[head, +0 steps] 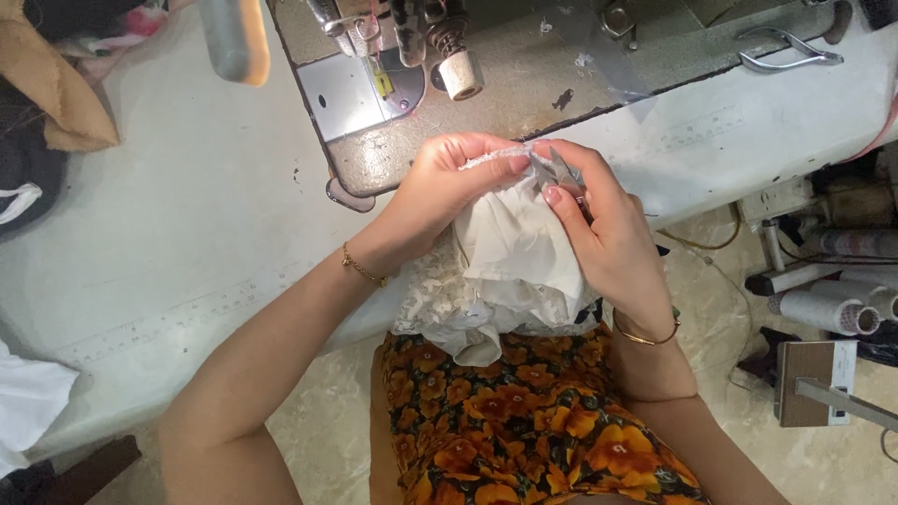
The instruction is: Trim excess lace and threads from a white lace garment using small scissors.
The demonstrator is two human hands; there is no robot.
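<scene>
White desk (pixel 187 215) fills most of the view. Landmark: the sewing machine bed (pixel 524 84), set into the desk at its far edge. Needle and presser foot assembly (pixel 412 28) sit at the left of the bed, with a cork-coloured knob (pixel 460 75) just beside it.

White fabric piece with lace trim (pixel 510 271) is held up just in front of the machine bed, over the desk's near edge. Its lower part hangs onto the person's lap, on the orange floral skirt (pixel 524 421).

Left hand (pixel 440 192): grip closed, pinching the top lace edge of the fabric between thumb and fingers. Gold chain bracelet on that wrist.

Right hand (pixel 608 238): grip closed around small metal thread snips (pixel 557 173), with the blade tips at the fabric's top edge, touching or just off it; cannot tell which. Gold bangle on that wrist.

Right of the machine bed: a second pair of snips (pixel 790 51) lies on the desk. Further right and lower, off the desk: thread cones (pixel 828 309). Left of the bed, at the desk's far corner: tan cloth (pixel 56 84).
</scene>
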